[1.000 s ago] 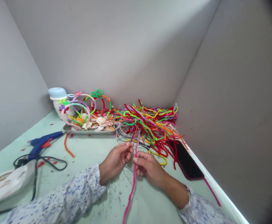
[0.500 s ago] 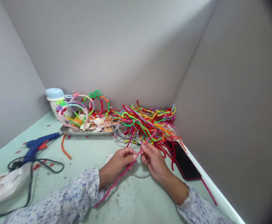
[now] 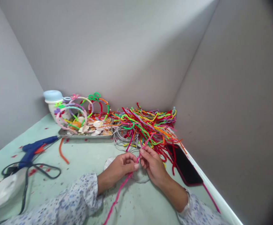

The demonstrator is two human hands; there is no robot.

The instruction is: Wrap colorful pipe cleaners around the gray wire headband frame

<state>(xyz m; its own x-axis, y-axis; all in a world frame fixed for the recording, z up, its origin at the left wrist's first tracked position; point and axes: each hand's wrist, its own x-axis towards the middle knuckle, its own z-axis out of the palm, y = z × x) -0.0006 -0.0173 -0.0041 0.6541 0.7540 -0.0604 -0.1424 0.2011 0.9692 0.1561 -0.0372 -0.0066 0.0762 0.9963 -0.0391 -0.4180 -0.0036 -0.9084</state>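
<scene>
My left hand (image 3: pixel 121 168) pinches a pink pipe cleaner (image 3: pixel 117 198) between thumb and fingers, above the middle of the table. Just to the right, my right hand (image 3: pixel 153 165) is closed on the same pipe cleaner, a little higher along it. One fuzzy end hangs down toward the front edge of the view, and another pink length sticks up past my right fingers. Below the hands a thin grey wire loop (image 3: pixel 140 182) shows in part; whether it is held I cannot tell. My fingers hide the gripped stretch.
Behind my hands lie a heap of coloured pipe cleaners (image 3: pixel 148 122) and coiled grey wire (image 3: pixel 121 137). A metal tray (image 3: pixel 89 136) holds discs and decorated headbands (image 3: pixel 81 107), beside a blue-lidded bottle (image 3: pixel 53 95). A blue glue gun (image 3: pixel 31 153) lies left, a phone (image 3: pixel 185 167) right.
The lower end of the pink pipe cleaner has swung down and to the right. Both hands have shifted slightly, still close together on it. The whole view has tilted a little.
</scene>
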